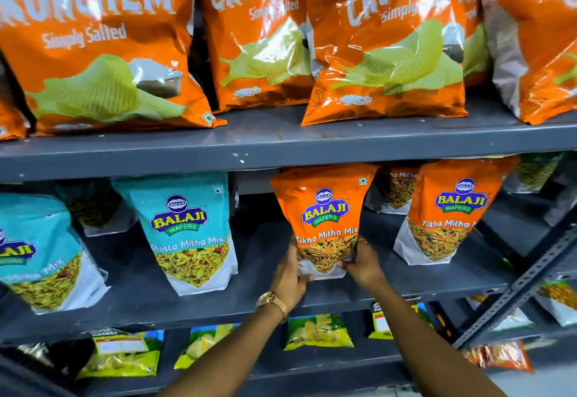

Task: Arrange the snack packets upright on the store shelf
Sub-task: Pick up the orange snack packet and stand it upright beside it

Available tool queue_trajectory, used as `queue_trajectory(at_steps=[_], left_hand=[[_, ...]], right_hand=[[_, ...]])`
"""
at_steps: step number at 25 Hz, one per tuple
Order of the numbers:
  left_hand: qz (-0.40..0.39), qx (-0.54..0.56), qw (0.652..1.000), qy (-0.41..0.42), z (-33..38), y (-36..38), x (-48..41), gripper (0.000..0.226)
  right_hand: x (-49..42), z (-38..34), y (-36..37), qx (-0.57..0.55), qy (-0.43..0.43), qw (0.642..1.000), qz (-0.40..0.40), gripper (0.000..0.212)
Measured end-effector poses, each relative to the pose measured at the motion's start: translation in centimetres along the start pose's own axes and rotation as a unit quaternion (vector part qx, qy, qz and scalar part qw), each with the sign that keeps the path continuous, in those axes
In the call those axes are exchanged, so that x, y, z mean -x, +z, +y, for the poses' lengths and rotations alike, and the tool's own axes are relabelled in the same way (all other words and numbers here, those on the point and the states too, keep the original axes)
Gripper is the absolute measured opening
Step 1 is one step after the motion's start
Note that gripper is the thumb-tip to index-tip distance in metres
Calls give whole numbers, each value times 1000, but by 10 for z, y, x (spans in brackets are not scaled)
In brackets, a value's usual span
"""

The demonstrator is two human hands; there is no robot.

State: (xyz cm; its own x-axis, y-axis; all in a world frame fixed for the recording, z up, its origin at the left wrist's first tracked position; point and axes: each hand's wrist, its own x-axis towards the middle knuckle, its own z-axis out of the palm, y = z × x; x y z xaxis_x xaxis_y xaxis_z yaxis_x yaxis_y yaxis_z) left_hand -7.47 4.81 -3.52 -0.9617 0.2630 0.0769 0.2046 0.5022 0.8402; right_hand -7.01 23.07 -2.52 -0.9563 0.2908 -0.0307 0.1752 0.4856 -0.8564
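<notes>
An orange Tikha Mitha Mix packet (pixel 324 209) stands upright on the middle grey shelf (pixel 249 300), its top touching the shelf above. My left hand (pixel 292 278), with a gold watch on the wrist, grips its lower left corner. My right hand (pixel 363 264) grips its lower right corner. A second orange Tikha Mitha Mix packet (pixel 449 209) stands upright to the right. A teal Khatta Mitha Mix packet (pixel 187 228) stands upright to the left, and another teal packet (pixel 40 256) leans at the far left.
Large orange Crunchem chip bags (pixel 93 47) line the top shelf (pixel 281 143). More mix packets (pixel 398 189) stand at the back of the middle shelf. Yellow-green packets (pixel 318 331) lie on the bottom shelf. A perforated metal brace (pixel 515 287) crosses diagonally at right.
</notes>
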Motion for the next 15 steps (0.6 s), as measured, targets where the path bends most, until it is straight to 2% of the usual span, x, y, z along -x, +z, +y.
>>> queue_trajectory(at_steps=[2,4,7,10,13,15], left_hand=[[16,27,998,-55,0,-3,-9,71],[21,29,996,-82,1,-4,-16,62],[21,45,994,-96,4,2,-18,56],[24,55,994,-97,6,8,-17,52],[14,70,995,-73,6,4,-6,57],[45,73,995,-45,-2,-2,22,73]], right_hand=[[6,4,6,28,-13,1000,-4,61],[14,9,11,35,-14,999,26,63],[18,13,15,27,-6,996,79,55],[7,11,15,15,9,998,65,55],[2,14,13,-5,33,998,61,51],[12,22,17,-38,36,996,67,63]])
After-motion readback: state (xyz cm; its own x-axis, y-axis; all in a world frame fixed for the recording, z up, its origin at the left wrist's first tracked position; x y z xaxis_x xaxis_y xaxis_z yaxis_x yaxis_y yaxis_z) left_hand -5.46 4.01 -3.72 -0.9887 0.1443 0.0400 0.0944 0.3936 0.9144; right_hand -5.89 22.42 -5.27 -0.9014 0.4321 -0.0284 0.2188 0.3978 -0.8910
